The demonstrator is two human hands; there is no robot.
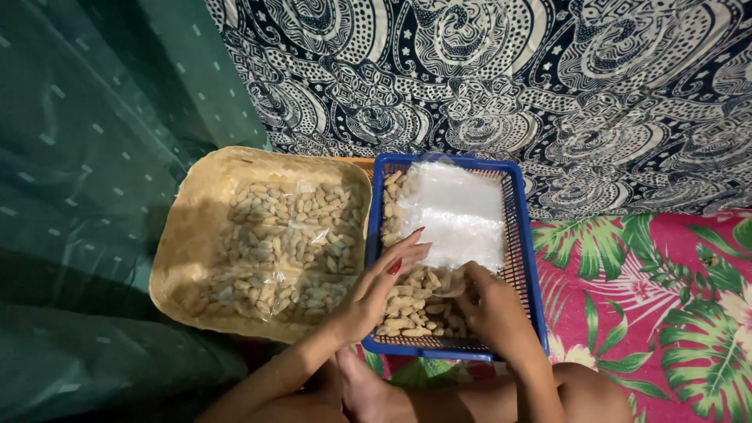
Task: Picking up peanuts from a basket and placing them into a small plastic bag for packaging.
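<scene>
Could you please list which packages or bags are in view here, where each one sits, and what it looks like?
Filled clear bags: lying in the woven tan tray on the left, flat pouches packed with beige peanuts in shell.
Stack of empty clear bags: in the far half of the blue plastic basket, flat, shiny, whitish.
Loose peanuts: near end of the basket, under both hands.
No labels, signs or screens are visible.

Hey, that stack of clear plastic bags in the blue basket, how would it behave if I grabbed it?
The clear plastic bags look thin and crinkled, so they would likely flop and sag rather than stay flat. Their glossy surface suggests that the sheets may slide off one another. They probably weigh very little beside the peanuts under the left hand and right hand in the blue basket.
</scene>
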